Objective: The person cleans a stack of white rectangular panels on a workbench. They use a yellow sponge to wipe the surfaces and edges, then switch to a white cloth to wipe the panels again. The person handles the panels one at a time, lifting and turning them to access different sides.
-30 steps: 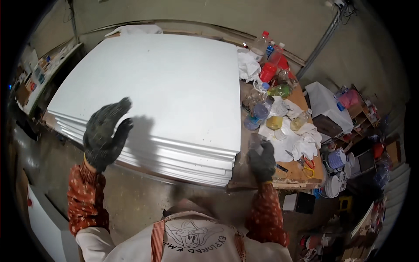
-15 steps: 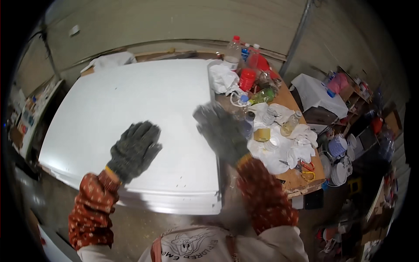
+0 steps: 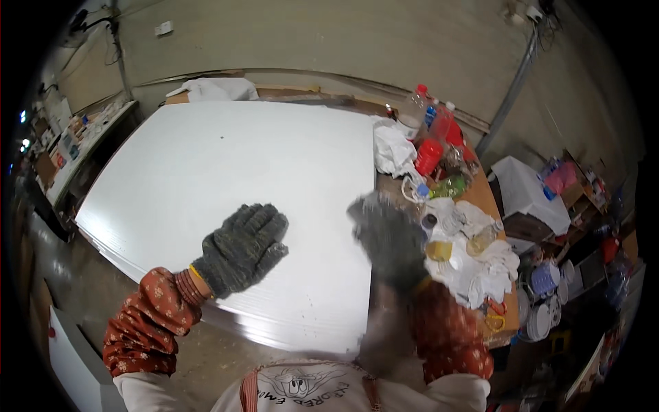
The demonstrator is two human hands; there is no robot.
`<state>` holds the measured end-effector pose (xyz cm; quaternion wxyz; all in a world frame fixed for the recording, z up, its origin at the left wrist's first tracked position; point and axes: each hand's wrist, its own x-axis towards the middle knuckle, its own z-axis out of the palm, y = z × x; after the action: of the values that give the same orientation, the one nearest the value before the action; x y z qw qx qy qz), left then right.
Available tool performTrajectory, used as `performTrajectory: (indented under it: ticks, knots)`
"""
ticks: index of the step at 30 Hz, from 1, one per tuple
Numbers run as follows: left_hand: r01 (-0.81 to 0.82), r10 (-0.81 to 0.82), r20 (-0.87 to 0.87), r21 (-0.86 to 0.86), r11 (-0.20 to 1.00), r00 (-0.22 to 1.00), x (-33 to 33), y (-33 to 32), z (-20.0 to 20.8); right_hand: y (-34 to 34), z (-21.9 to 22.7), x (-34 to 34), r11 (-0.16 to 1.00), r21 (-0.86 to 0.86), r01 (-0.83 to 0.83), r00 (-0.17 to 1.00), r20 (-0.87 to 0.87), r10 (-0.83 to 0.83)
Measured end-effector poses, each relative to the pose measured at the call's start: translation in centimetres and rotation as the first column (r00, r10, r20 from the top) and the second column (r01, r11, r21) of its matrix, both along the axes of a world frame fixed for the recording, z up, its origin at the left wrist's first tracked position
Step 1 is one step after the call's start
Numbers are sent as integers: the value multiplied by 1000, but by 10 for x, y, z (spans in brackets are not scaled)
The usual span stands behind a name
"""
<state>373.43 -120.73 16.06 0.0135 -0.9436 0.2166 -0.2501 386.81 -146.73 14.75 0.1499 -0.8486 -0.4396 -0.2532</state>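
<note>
A large glossy white panel [image 3: 206, 158] lies flat at table height, with layered edges along its near side like a stack of sheets. My left hand [image 3: 244, 250], in a dark grey knitted glove with a yellow cuff, is over the panel's near middle, palm down with fingers stretched out; it holds nothing. Over the right edge of the panel is my right hand [image 3: 390, 240], gloved alike. Motion blurs it, but its fingers look extended and no object shows in it. Whether either palm presses on the surface I cannot tell.
To the right, a wooden table [image 3: 495, 209] bears plastic bottles [image 3: 413, 113], a red jar [image 3: 429, 156], white rags [image 3: 453, 271], a yellow tape roll [image 3: 439, 250] and yellow-handled scissors [image 3: 495, 321]. Buckets [image 3: 546, 277] stand beyond it. A white cloth [image 3: 220, 88] lies behind the panel.
The view has turned, so the panel and table sit lower and further right in the picture. Both hands remain about the same places over the panel, still palm down.
</note>
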Motion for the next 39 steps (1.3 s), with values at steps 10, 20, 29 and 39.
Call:
performTrajectory:
  ticks: [10,20,29,39]
  knots:
    - [47,-46,44,-19,999,998,8,-6,15,46,-7,200,976,-37,214,976,59,-212]
    - [-26,29,33,-73,997,999,5,-2,8,42,-1,134,972,-186,145,989,16,-145]
    - [-38,44,28,-188,981,999,6,-2,16,89,-7,329,860,-283,425,887,-57,-458]
    - [-74,91,100,-163,984,991,5,-2,4,7,7,77,995,-74,64,989,134,-54]
